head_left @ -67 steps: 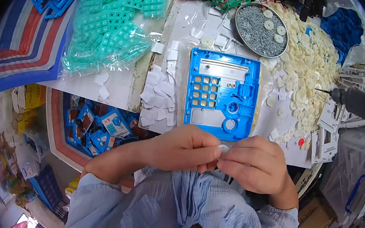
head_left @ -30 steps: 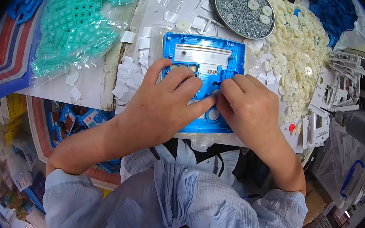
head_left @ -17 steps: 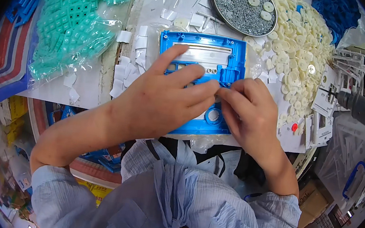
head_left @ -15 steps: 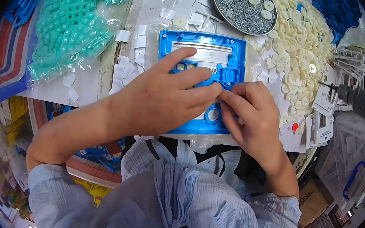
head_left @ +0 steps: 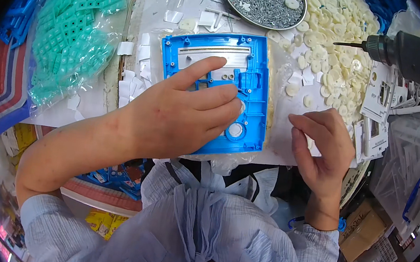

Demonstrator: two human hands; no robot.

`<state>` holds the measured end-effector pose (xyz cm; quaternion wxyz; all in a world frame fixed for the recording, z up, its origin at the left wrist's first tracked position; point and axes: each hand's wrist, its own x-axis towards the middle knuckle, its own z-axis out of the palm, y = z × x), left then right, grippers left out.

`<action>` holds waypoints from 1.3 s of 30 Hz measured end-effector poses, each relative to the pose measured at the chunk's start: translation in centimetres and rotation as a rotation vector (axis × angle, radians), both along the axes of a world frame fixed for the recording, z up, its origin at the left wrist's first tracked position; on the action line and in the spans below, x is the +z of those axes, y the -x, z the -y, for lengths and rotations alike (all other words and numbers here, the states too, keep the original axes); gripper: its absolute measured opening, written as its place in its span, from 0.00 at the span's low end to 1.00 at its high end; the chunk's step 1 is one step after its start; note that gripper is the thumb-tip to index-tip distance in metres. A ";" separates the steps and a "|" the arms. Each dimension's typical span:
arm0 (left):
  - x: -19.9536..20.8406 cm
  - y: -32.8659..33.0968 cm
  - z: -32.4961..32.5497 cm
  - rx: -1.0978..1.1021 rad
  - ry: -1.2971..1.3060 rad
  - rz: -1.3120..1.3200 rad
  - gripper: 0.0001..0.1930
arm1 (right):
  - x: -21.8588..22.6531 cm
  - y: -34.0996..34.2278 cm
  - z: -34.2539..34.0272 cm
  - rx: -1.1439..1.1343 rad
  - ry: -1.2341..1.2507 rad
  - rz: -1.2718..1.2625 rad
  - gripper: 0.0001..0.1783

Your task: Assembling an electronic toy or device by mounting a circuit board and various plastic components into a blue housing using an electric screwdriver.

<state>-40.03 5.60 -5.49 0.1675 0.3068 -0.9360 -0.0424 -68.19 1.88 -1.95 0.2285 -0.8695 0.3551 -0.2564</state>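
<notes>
A blue plastic casing [head_left: 253, 118] lies open side up, with a silvery strip set into its far part and a round ring near its front edge. My left hand [head_left: 186, 110] rests across the casing's left half, its fingers apart and reaching over the inside. That hand covers part of the casing, and its thumb is hidden. To the right of the casing, my right hand [head_left: 324, 146] hovers apart from it. A small gap shows between its index finger and thumb, with nothing visible in it. The other right fingers are curled.
Beyond the casing stands a round dish of screws [head_left: 260, 7]. A heap of cream discs [head_left: 341, 68] spreads beside it. A power screwdriver [head_left: 405, 52] juts in from the right, above white panels [head_left: 377, 101]. Bagged green keypads [head_left: 70, 37] lie left, near white paper pieces [head_left: 131, 88].
My right hand has left the casing and moved right, its finger and thumb parting. My left hand stays on the casing. The view has shifted slightly, and the screwdriver appears farther up.
</notes>
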 end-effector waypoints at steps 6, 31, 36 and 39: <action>1.4 1.3 -1.2 0.065 0.001 0.155 0.15 | 2.3 0.8 0.3 -0.063 0.060 -0.005 0.14; -1.8 3.4 19.3 0.463 0.013 0.175 0.10 | 4.5 0.9 9.6 0.274 -0.441 0.835 0.25; 2.7 2.4 13.3 0.325 -0.285 -0.163 0.06 | 4.7 -0.5 7.6 0.285 -0.490 0.798 0.27; 2.7 2.3 5.8 0.155 -0.334 -0.417 0.03 | 5.0 -1.9 5.5 0.344 -0.563 0.860 0.24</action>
